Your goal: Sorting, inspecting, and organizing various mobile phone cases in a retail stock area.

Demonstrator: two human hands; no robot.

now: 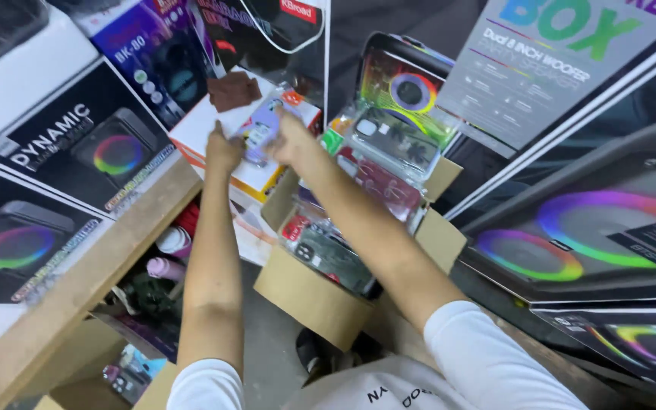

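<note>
Both my arms reach forward over an open cardboard box (309,296). My left hand (222,149) and my right hand (291,139) together grip a clear plastic packet with a purple phone case (259,129) inside, held up above the box. The box is packed with several similar packaged phone cases (377,163), standing in a row, in red, green and dark colours. My white sleeves show at the bottom.
Large black speaker boxes with rainbow rings stand at the left (77,144) and right (586,228). A wooden shelf edge (77,288) runs along the left, with small bottles (165,266) and clutter beneath. A white and orange box (206,125) lies behind my hands.
</note>
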